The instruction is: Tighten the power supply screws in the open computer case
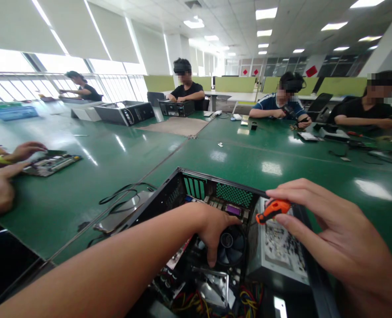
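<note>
An open black computer case (156,198) lies in front of me, its inside facing up. My left hand (212,225) reaches into it, thumb and forefinger spread around the near side of a black CPU fan (227,240); its other fingers are partly hidden. In my right hand (328,225) is an orange and black screwdriver (273,211), pinched by its handle between thumb and fingers. Its shaft points down toward the fan's right edge; the tip is hard to make out. Beside the fan sits a metal power supply (260,247) with a label.
Bundled coloured cables (249,300) and a metal bracket (216,287) lie in the case's near part. Left of the case are a flat grey device (125,212) and a black cable (116,192). At far left a co-worker's hands touch a circuit board (52,163). Other people sit across the green table (196,154).
</note>
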### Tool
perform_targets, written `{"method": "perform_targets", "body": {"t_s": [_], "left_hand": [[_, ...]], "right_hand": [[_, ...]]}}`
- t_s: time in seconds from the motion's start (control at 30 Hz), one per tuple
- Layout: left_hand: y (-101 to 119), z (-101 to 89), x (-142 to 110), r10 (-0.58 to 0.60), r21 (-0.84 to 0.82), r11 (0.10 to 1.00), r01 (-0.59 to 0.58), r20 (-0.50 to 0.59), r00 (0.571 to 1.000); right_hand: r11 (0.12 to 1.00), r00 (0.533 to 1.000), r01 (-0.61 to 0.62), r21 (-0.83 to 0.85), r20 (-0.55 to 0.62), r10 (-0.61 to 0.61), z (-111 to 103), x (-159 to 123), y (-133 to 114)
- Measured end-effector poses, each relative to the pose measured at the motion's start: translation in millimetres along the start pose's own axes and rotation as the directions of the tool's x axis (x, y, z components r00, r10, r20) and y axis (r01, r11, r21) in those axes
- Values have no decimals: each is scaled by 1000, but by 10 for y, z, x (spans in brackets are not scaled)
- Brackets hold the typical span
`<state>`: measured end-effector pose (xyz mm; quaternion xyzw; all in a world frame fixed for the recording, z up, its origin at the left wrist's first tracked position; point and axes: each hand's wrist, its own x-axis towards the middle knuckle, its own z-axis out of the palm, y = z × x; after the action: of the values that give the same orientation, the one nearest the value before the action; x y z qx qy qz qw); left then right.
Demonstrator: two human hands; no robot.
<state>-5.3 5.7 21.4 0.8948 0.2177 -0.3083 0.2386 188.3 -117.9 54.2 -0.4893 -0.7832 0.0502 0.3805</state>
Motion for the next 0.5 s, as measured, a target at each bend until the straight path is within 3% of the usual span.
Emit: {"method": "perform_targets", "body": {"t_s": [0.2, 0.5], "left_hand": [[5, 12, 13, -14, 38, 999, 14, -19, 1000], [8, -8, 9, -7, 23, 1000, 7, 0, 1000]], "right_hand": [[991, 996, -92, -101, -20, 90, 42, 25, -79], [999, 997, -33, 33, 74, 30, 230, 129, -163]]}}
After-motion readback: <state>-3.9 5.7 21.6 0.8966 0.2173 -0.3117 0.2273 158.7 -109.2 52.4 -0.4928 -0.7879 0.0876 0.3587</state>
